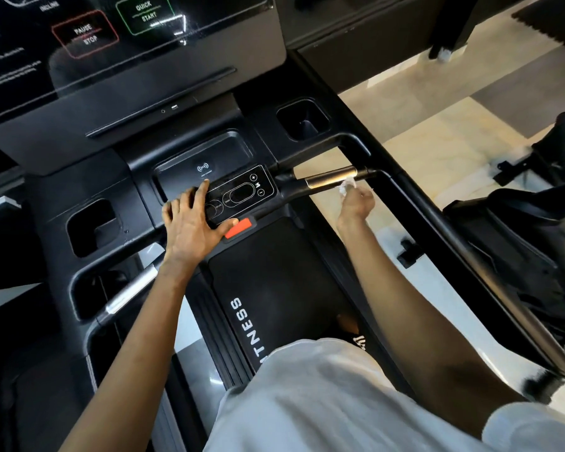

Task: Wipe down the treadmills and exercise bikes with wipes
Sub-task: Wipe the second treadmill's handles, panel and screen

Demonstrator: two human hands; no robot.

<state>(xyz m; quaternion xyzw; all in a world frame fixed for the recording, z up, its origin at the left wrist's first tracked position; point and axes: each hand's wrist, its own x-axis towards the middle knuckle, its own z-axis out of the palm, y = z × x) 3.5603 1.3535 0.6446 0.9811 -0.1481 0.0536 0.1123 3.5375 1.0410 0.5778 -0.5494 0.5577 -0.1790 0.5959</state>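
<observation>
At 6 o'clock a white cotton T-shirt (340, 402) fills the near edge. Both bare arms reach out from it over the black treadmill (137, 203). Its black rubber belt (274, 272) runs from 6 toward 12 o'clock and carries white letters reading "TNESS" (the start of the word is hidden by the shirt).

The left hand (193, 223) lies flat, fingers spread wide, on the glossy black button panel (242, 194) marked "+" and "−". Its thumb is just beside an orange-red plastic tab (238, 228).

At 3 o'clock of the panel, the right hand (356, 203) curls its fingers round a crumpled white wipe (346, 185). It presses the wipe against the underside of the brushed-metal grip bar (331, 177). The bar's long axis runs roughly 9 to 3 o'clock, its right end slightly higher.

Farther off, toward 12 o'clock, is a square black cup well (302, 120). Beyond it the dark glass console screen (111, 44) reads "PAUSE STOP" in a red outline, "QUICK START" in a green one, and "INCLINE".
</observation>
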